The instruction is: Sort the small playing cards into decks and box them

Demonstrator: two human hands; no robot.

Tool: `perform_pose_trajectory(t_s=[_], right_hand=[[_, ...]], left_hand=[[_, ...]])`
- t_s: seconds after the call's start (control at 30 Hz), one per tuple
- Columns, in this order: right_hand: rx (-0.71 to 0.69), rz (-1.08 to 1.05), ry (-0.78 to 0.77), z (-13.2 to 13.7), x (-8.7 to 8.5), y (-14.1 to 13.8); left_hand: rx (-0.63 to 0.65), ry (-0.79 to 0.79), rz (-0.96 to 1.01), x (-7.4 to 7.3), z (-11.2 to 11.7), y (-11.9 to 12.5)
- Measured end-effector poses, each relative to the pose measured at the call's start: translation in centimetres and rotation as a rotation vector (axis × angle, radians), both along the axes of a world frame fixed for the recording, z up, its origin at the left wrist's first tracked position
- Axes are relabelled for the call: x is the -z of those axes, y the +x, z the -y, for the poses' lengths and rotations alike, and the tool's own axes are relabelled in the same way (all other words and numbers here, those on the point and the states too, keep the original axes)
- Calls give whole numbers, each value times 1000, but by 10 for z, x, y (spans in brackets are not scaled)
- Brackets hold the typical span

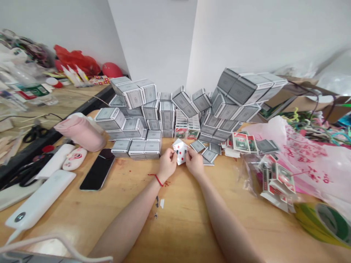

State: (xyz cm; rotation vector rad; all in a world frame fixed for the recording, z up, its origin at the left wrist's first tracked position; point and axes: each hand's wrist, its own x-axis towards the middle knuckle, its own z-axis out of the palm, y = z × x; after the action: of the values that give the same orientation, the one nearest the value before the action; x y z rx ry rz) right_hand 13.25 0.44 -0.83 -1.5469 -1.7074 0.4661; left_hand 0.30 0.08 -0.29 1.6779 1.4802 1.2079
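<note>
Between my two hands is a white playing card [180, 154] with red diamonds, its face turned towards me. My left hand [168, 163], with a red string at the wrist, pinches the card's left edge. On the opposite edge my right hand [195, 163] pinches it too. Just behind are packed card boxes [187, 133] with red and green fronts. Grey-backed loose cards [210, 155] lie beside my right hand. Blocks built of grey-backed cards [144, 147] stand to the left, and a taller stepped stack [242, 87] rises on the right.
Left on the table lie a black phone [98, 170], a white power bank [41, 201] and a pink pouch [80, 132]. To the right are opened card boxes [281, 179], a pink-patterned plastic bag [307, 160] and a yellow-green tape roll [323, 223]. A white wall [159, 44] closes the back.
</note>
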Motion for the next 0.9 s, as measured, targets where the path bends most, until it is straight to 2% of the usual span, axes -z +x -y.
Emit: perform_pose_trajectory(t_s=[0.07,0.13,0.23,0.37,0.43,0.57,0.77,0.83,0.9], right_hand=[[97,157,17,4,0,-7],[170,216,30,6,1,-13],[170,110,37,5,2,-14],[62,-145,83,-1,0,-6],[29,-189,76,-2,-1,-3],[91,-115,71,0,0,-3],[260,143,75,5,1,-10],[284,117,69,5,0,-10],[238,-7,53,2,0,-7]], left_hand=[[15,21,-37,-1,2,1],[27,47,-76,-1,4,2],[42,76,-139,-2,5,1],[80,72,-194,-2,4,-1],[96,64,-209,-1,4,-1],[110,70,-248,0,5,0],[158,140,-345,3,9,3],[158,137,-351,4,10,3],[121,111,-323,4,10,3]])
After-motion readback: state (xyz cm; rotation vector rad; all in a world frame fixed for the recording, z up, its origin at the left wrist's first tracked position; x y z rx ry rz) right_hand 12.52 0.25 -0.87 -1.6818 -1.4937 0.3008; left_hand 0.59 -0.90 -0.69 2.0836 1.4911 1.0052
